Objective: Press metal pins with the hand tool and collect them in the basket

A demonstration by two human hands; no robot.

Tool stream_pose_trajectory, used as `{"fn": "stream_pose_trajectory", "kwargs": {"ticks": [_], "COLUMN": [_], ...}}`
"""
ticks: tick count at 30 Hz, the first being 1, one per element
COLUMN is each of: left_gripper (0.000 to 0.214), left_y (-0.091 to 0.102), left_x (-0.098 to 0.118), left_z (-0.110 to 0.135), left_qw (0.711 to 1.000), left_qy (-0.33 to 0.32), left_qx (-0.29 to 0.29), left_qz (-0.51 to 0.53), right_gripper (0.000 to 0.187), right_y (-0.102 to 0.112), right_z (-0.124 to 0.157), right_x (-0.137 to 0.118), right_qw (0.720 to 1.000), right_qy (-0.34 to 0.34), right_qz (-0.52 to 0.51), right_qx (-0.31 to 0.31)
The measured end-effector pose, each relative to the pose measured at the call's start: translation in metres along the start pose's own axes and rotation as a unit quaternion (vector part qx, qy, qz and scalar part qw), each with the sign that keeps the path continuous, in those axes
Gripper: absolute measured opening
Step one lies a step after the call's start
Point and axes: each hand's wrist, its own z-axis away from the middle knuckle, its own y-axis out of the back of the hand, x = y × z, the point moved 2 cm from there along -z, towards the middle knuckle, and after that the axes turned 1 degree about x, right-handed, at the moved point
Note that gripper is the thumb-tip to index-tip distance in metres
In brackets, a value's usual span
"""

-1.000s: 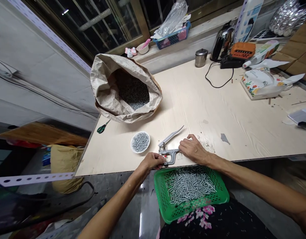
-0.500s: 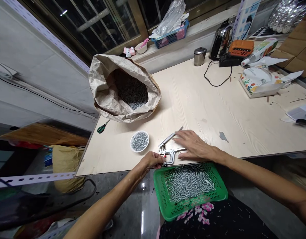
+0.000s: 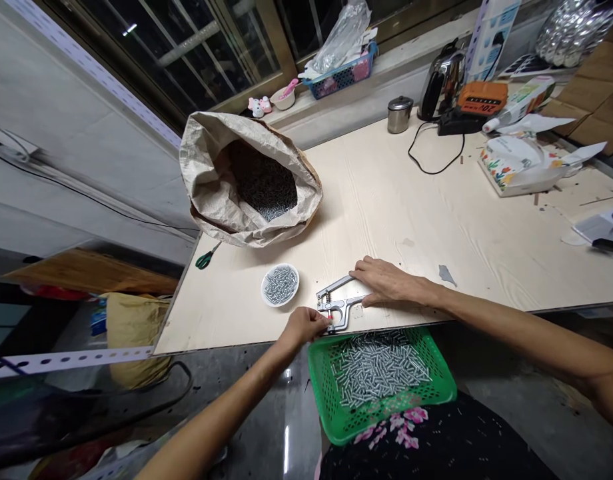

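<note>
Silver snap-fastener-style pliers (image 3: 342, 309) with a spring and a red part at the jaw lie by the table's front edge. My right hand (image 3: 384, 280) is wrapped round the ends of both handles. At the jaw, my left hand (image 3: 309, 325) has its fingertips pinched together; what they hold is too small to make out. Left of the pliers stands a white bowl (image 3: 280, 285) of small metal pieces. Below the table edge, on my lap, a green basket (image 3: 320, 400) holds many short metal pins (image 3: 381, 367).
A large paper sack (image 3: 201, 160) of dark metal pieces stands at the back left, with green-handled scissors (image 3: 203, 260) near it. Farther right are a lidded metal canister (image 3: 400, 115), a kettle (image 3: 441, 77), an orange battery (image 3: 484, 98) and a tissue pack (image 3: 519, 163).
My right hand has closed round the pliers' handles, where its fingers were spread before. The upper handle has come down towards the lower one. My left hand stays at the jaw.
</note>
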Motion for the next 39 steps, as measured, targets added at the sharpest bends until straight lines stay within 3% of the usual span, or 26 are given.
{"fn": "stream_pose_trajectory", "kwargs": {"ticks": [2, 4, 6, 8, 11, 17, 21, 24, 27, 30, 33, 36, 39], "left_gripper": [0.027, 0.027, 0.044, 0.055, 0.056, 0.018, 0.018, 0.019, 0.026, 0.025, 0.019, 0.016, 0.016], "left_y": [-0.003, -0.009, -0.014, -0.016, -0.014, -0.021, -0.027, -0.031, -0.040, -0.055, -0.068, -0.075, -0.074], "left_x": [0.012, 0.027, 0.041, 0.051, 0.058, 0.060, 0.058, 0.052, 0.042, 0.035, 0.036, 0.041, 0.042], "left_z": [0.005, 0.004, -0.005, -0.018, -0.031, -0.027, -0.027, -0.026, -0.016, -0.004, 0.002, 0.002, 0.002], "left_qw": [0.982, 0.939, 0.905, 0.887, 0.870, 0.867, 0.876, 0.871, 0.847, 0.829, 0.838, 0.858, 0.856], "left_qy": [-0.110, -0.236, -0.328, -0.374, -0.384, -0.356, -0.333, -0.336, -0.366, -0.396, -0.395, -0.372, -0.391], "left_qx": [0.116, 0.194, 0.184, 0.134, 0.089, 0.110, 0.148, 0.192, 0.252, 0.273, 0.259, 0.238, 0.249], "left_qz": [-0.099, -0.160, -0.197, -0.235, -0.296, -0.330, -0.316, -0.304, -0.291, -0.286, -0.274, -0.261, -0.230], "right_gripper": [0.039, 0.037, 0.040, 0.049, 0.051, 0.008, 0.017, 0.017, 0.049, 0.036, 0.017, 0.020, 0.020], "right_y": [-0.003, -0.005, -0.005, -0.002, 0.005, -0.006, -0.018, -0.010, 0.002, 0.004, -0.005, -0.013, -0.016], "right_z": [0.003, 0.005, 0.007, 0.010, 0.017, 0.016, 0.007, 0.007, 0.009, 0.006, -0.006, -0.023, -0.032], "right_x": [-0.003, -0.007, -0.009, -0.010, -0.009, -0.011, -0.009, -0.001, 0.010, 0.019, 0.024, 0.029, 0.034], "right_qw": [1.000, 1.000, 1.000, 0.999, 0.997, 0.999, 0.998, 0.998, 0.999, 0.997, 0.992, 0.988, 0.988], "right_qy": [-0.004, -0.009, -0.021, -0.040, -0.064, -0.044, -0.043, -0.036, -0.033, -0.061, -0.083, -0.098, -0.093], "right_qz": [-0.004, -0.008, -0.020, -0.036, -0.047, 0.000, 0.030, 0.033, 0.016, 0.016, 0.045, 0.064, 0.065], "right_qx": [0.004, 0.010, 0.011, 0.001, -0.002, 0.029, 0.036, 0.045, 0.035, 0.051, 0.080, 0.099, 0.102]}}
